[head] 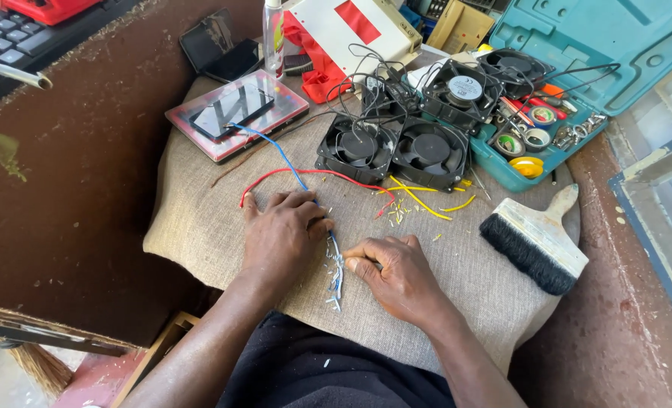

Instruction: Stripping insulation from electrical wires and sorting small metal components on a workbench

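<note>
My left hand [283,230] lies flat, fingers together, pinning the blue wire [287,160] to the burlap cloth [200,219]. My right hand [396,268] is curled, fingertips pinched on the wire's stripped end [337,273]. Red wire [305,174] loops just behind left hand. Yellow wire offcuts [419,198] & 4 black fans [396,143] further back, paintbrush [536,242] to the right.
</note>
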